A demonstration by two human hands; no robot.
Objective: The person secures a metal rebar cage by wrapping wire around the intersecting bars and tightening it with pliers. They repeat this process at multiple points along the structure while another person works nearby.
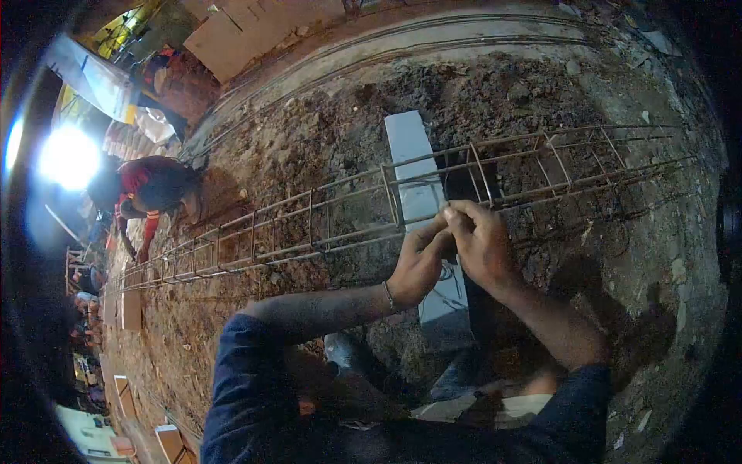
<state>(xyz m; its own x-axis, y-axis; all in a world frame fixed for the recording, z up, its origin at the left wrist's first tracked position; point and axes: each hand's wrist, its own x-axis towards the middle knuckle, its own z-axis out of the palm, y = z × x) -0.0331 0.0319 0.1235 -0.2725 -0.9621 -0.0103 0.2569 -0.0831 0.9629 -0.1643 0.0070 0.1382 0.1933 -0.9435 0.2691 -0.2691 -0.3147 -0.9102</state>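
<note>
A long rebar cage (313,213) of thin bars and rectangular stirrups runs across the view, resting over a white board (413,147). My left hand (420,264) is closed in a pinch just below the cage's near bar, above the board. My right hand (481,241) meets it there, thumb and forefinger pressed together, fingertips close to the other hand's. What the fingers hold is too small to make out. Some thin dark wire (447,272) shows below the hands against the lower part of the board.
Rough dug soil (301,147) lies around the cage. A co-worker (158,189) in a red and dark top bends near its far left end. Brown-sided blocks (131,309) stand at the left, and long bars (433,50) lie at the back. A bright lamp (69,158) glares at the left.
</note>
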